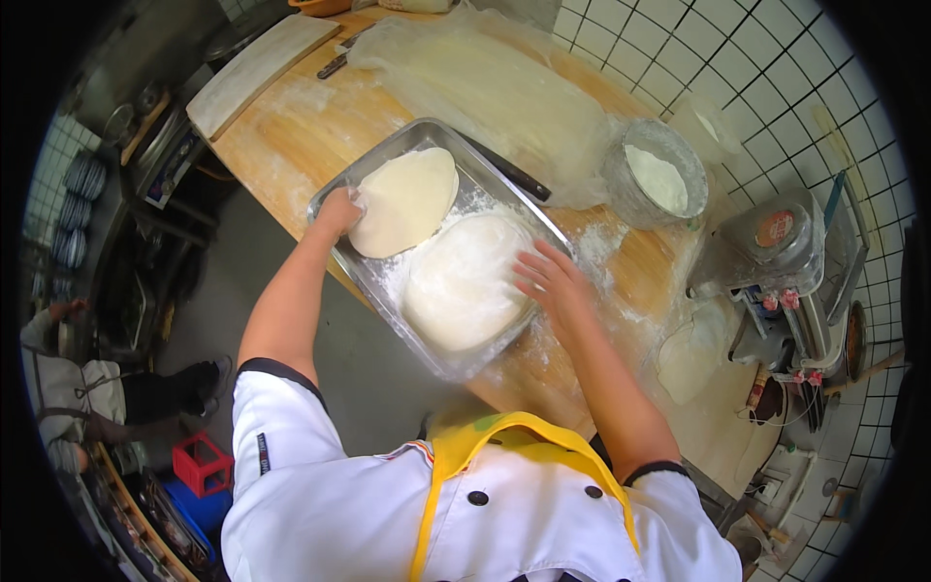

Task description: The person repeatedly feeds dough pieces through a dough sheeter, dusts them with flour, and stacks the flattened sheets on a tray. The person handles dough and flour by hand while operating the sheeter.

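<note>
A rectangular metal tray (500, 170) lies aslant on the wooden worktop, its near corner jutting past the edge. Inside it are flat rounds of dough (407, 200) in the upper left and a larger, flour-dusted mass of dough (465, 280) in the lower right. My left hand (340, 212) is at the tray's left rim with its fingers at the edge of the flat dough; whether it grips rim or dough is unclear. Over the right side of the large dough is my right hand (553, 280), fingers apart and slightly blurred, holding nothing visible.
A metal pot of flour (665, 174) and a dark-handled tool (520, 171) lie beyond the tray, beside a plastic-covered dough sheet (494, 87). A white board (262, 73) sits at the back left, a metal machine (778, 247) at the right. Another person (109, 393) is at the far left.
</note>
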`<state>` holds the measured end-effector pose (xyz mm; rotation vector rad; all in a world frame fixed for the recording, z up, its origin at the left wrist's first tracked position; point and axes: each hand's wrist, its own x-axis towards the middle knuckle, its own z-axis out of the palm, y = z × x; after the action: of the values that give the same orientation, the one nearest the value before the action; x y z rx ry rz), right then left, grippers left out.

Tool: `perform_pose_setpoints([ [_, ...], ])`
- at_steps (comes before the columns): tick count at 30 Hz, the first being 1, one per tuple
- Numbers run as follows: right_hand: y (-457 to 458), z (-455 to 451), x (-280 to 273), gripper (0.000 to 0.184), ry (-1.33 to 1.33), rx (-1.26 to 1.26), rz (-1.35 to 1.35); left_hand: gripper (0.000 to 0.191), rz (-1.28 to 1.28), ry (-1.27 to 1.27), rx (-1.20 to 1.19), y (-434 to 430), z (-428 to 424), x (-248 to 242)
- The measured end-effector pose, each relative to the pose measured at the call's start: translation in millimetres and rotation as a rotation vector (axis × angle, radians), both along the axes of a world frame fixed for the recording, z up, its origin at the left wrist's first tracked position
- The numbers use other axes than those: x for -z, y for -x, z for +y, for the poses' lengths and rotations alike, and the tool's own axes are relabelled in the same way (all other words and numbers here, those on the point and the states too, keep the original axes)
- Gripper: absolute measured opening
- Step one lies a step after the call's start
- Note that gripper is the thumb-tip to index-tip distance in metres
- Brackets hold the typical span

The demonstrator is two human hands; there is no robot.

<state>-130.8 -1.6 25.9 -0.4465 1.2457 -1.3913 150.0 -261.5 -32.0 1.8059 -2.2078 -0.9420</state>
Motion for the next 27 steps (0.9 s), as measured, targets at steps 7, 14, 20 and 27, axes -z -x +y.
perform_pose_setpoints([
  [7,20.1,70.2,36.6,0.029,-0.291,0.197,0.078,0.034,-0.105,0.648,-0.055,6.7,6.0,0.5],
  [14,-12.5,62.1,71.7,0.029,-0.359,-0.047,-0.017,0.025,-0.172,0.432,-0.017,-36.6,-10.3,-6.4],
  [20,34.0,-18.2,65.6,0.044,-0.108,-0.058,0.48,0.022,-0.068,0.264,-0.13,-135.4,122.1,-8.8],
  [27,90.8,-3.3,33.8,0.037,0.081,0.185,0.322,0.035,0.613,-0.675,-0.678,-102.9,304.3,-11.5],
])
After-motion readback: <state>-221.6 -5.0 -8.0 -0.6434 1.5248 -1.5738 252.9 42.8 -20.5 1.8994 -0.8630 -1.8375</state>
